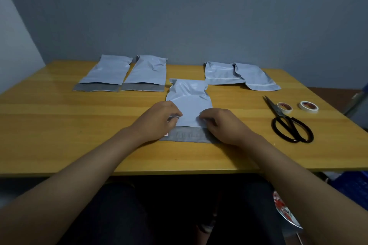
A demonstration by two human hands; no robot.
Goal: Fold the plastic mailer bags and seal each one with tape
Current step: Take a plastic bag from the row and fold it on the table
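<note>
Head view: we see the centre bag (189, 103) lying flat on the bench (59, 125), white side up, its grey flap (185, 135) open toward the near edge. Our left hand (157, 119) pinches the bag's left edge just above the flap, fingers curled in. Our right hand (221, 125) does likewise at the right edge, fingertips curled onto the white film; so each grip is pressed onto the bag.

Two bags (107, 71) (147, 71) with open grey flaps lie side by side at the far left. Two folded bags (221, 73) (256, 79) overlap at the far right. Scissors (288, 123) lie to the right, blades apart, touching one tape roll (284, 107); a second roll (309, 106) sits just beside it.
</note>
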